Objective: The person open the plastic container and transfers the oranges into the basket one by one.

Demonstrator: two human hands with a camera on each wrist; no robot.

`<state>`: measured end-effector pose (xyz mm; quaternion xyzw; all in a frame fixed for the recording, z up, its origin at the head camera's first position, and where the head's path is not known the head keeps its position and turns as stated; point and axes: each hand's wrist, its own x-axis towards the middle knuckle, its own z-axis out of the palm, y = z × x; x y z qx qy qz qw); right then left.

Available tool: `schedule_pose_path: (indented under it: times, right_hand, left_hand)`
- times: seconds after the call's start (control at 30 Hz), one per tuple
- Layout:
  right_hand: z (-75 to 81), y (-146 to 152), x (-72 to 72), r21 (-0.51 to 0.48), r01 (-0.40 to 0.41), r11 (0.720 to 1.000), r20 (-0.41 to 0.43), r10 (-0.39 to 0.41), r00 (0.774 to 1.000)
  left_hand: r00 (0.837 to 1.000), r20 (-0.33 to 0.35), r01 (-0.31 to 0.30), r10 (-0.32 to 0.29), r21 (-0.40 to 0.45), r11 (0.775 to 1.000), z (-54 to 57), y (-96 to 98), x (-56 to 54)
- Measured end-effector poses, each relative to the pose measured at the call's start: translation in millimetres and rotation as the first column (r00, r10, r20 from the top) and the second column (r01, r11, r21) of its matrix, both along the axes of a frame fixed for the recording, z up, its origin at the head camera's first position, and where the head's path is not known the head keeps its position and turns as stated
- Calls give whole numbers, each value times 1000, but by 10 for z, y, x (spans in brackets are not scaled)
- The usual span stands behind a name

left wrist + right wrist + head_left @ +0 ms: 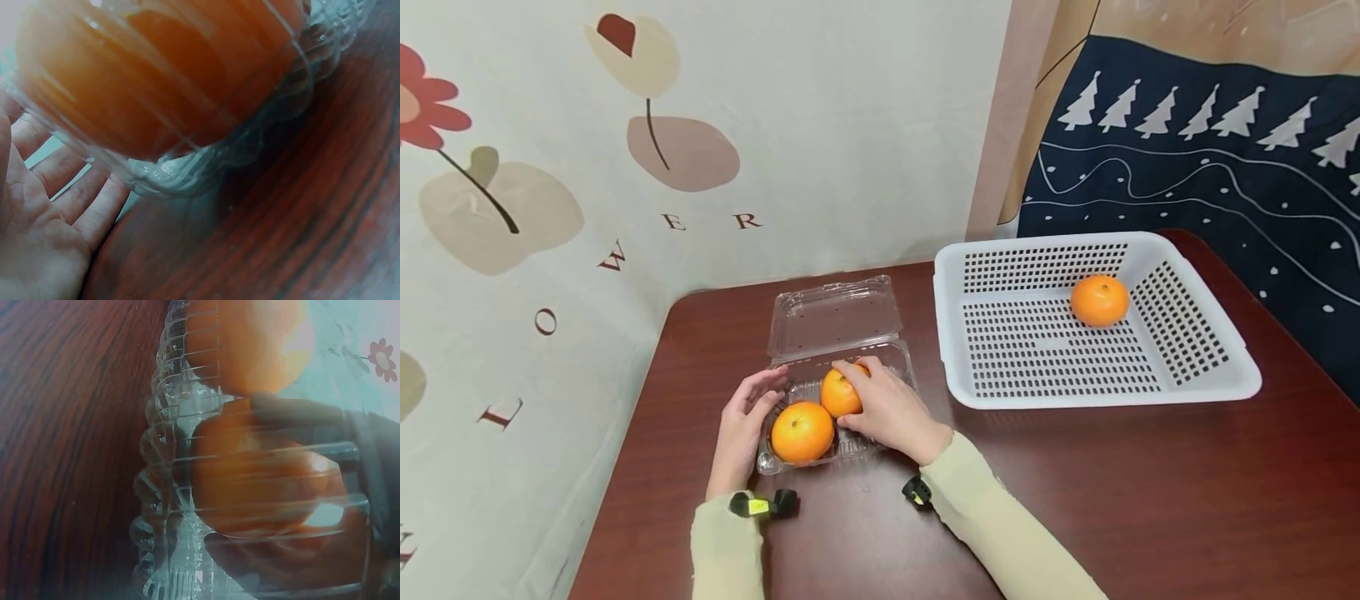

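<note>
A clear plastic clamshell box [871,447] lies with its lid folded back, two oranges in its base. My right hand [891,412] reaches into the box and grips one orange [837,395], thumb on the near side and fingers over the far side. In the right wrist view, that orange [250,481] shows through the ribbed wall between thumb and fingers. The other orange [802,435] sits at the box's near left corner. Against the box's left side rests my left hand [743,429]. Its fingers [94,209] lie extended along the clear wall in the left wrist view.
A white plastic basket [953,367] with perforated walls stands to the right of the box, holding a single orange [1099,301]. The box's lid [835,317] lies toward the wall cloth at the back. Both stand on a dark reddish wooden table [1075,475].
</note>
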<state>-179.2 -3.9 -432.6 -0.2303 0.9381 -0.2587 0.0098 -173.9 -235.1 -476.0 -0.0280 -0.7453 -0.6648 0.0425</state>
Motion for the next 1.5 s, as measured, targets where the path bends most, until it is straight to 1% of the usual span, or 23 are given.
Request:
schedule_pose_path:
  times: [0.2, 0.43, 0.63, 0.73, 0.9, 1.2, 1.5]
  right_hand:
    - [10, 14, 23, 5, 1, 1000, -21, -1, 1000]
    - [24, 14, 20, -13, 0, 1000, -54, 0, 999]
    - [43, 7, 15, -36, -13, 999, -100, 9, 995]
    - [55, 14, 14, -54, -16, 998, -117, 9, 993]
    - [72, 23, 21, -68, -19, 997, -123, 11, 992]
    - [115, 32, 34, -88, -34, 996, -140, 21, 990]
    - [207, 72, 49, -116, -41, 992, -178, 20, 984]
  left_hand:
    - [1000, -1, -1, 1, 3, 1000, -22, 4, 10]
    - [1000, 6, 1, -1, -16, 1000, 198, 92, 86]
    - [1000, 12, -14, 15, -36, 999, 223, 87, 78]
    - [1000, 17, -10, 11, -34, 999, 226, 94, 70]
    - [1000, 23, -1, 2, -30, 1000, 216, 102, 69]
    - [999, 47, -10, 12, -49, 999, 231, 102, 79]
    - [999, 51, -14, 17, -58, 998, 255, 107, 90]
